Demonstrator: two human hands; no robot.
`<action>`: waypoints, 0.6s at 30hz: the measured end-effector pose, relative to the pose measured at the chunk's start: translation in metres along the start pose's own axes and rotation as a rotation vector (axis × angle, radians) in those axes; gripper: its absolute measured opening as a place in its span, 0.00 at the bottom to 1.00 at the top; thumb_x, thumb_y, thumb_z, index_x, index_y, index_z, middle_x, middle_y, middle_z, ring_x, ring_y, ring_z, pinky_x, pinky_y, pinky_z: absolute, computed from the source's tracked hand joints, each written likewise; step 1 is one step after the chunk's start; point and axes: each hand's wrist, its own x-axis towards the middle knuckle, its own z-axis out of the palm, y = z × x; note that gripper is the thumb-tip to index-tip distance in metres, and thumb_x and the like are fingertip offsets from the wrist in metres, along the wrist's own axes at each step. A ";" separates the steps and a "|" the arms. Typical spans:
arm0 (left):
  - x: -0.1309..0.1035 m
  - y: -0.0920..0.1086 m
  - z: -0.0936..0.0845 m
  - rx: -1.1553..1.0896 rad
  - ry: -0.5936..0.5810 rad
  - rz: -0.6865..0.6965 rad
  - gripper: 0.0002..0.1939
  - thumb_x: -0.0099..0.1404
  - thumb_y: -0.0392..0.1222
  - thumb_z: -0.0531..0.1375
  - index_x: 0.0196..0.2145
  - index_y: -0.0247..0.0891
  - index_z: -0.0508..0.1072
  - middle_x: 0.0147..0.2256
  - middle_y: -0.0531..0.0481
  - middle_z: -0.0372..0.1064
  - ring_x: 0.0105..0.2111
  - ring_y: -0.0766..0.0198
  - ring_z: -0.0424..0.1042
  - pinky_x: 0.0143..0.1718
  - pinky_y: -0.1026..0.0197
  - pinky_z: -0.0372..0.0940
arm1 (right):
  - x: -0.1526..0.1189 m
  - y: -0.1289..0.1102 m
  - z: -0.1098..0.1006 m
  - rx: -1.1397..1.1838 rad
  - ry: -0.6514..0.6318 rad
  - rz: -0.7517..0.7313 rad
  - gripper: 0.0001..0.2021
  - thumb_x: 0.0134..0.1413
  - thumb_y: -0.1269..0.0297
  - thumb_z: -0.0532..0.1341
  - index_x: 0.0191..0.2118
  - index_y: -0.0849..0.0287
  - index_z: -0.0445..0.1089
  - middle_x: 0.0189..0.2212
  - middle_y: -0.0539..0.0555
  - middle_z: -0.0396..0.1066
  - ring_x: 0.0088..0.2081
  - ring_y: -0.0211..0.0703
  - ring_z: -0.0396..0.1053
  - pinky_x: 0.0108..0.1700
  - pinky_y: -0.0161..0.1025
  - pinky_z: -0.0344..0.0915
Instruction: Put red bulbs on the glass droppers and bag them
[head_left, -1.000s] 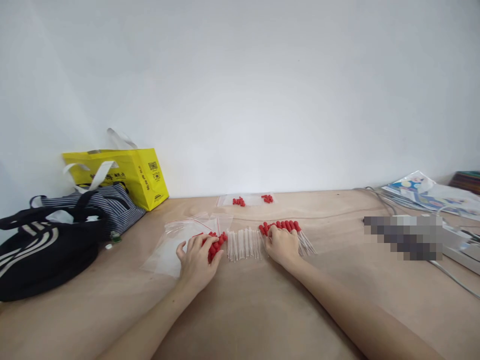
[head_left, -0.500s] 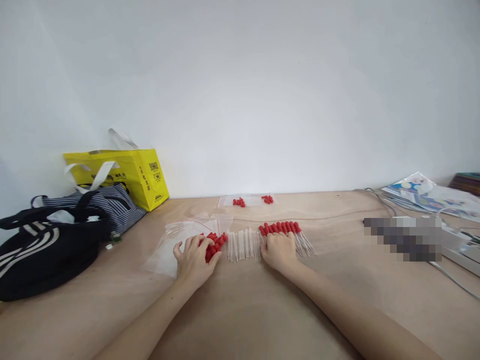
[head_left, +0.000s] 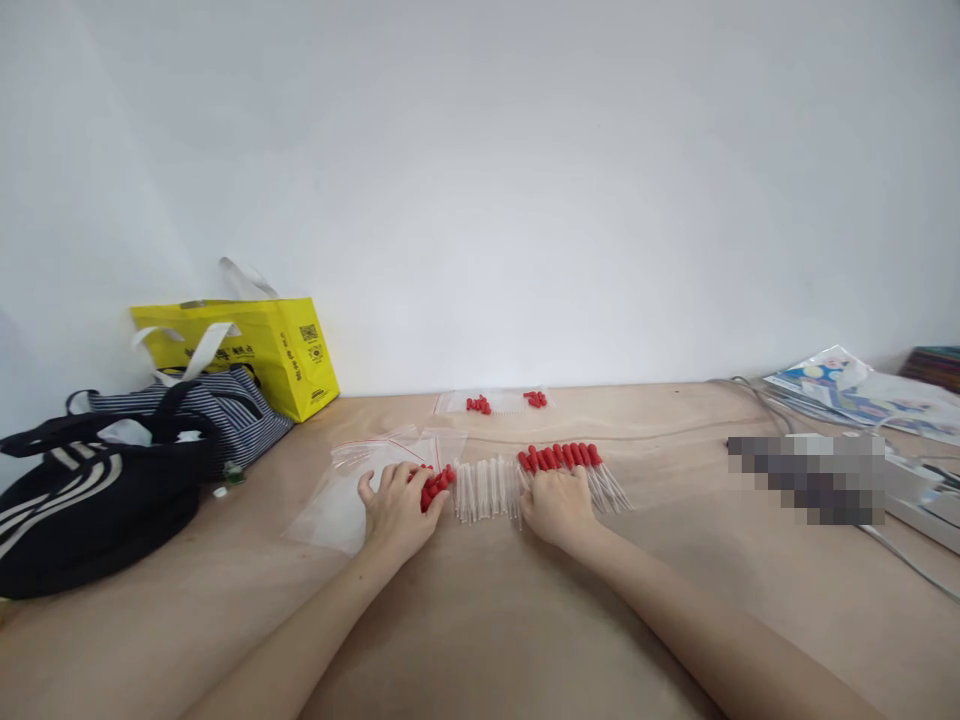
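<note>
On the tabletop, clear tubes lay between the left hand, its fingers apart around loose red caps, and the right hand, curled against red-topped tubes, its grip too hidden to tell. A sideways nudge from either could have rolled the tubes askew or scattered the caps.

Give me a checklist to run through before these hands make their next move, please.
1. Left hand at the loose red bulbs: ok, fingers curved around their near side.
2. Right hand at the red-topped tubes: ok, it partly covers them.
3. Firm grip in either hand: cannot tell, fingertips are hidden.
4. Bare clear tubes lined up between the hands: ok, roughly side by side.
5. Every tube topped with red: not ok, those between the hands have none.
6. Yellow bag away from both hands: ok.
</note>
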 end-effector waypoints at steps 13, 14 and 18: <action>0.019 0.017 -0.002 0.144 -0.080 0.146 0.09 0.56 0.36 0.51 0.31 0.38 0.70 0.31 0.45 0.71 0.36 0.52 0.64 0.42 0.45 0.46 | -0.041 0.045 0.017 0.296 0.147 -0.339 0.07 0.55 0.68 0.46 0.29 0.59 0.58 0.29 0.54 0.65 0.33 0.43 0.61 0.36 0.39 0.54; 0.020 0.018 -0.001 0.152 -0.084 0.150 0.09 0.56 0.36 0.51 0.30 0.38 0.70 0.30 0.44 0.71 0.36 0.52 0.64 0.41 0.46 0.47 | -0.043 0.047 0.019 0.339 0.151 -0.362 0.07 0.55 0.69 0.46 0.29 0.59 0.58 0.29 0.54 0.65 0.32 0.42 0.61 0.36 0.39 0.54; 0.023 0.020 0.001 0.190 -0.097 0.161 0.09 0.56 0.35 0.50 0.28 0.36 0.71 0.27 0.42 0.71 0.34 0.51 0.65 0.39 0.48 0.49 | -0.045 0.052 0.025 0.496 0.161 -0.363 0.06 0.55 0.70 0.46 0.29 0.58 0.56 0.29 0.53 0.64 0.31 0.40 0.60 0.35 0.37 0.57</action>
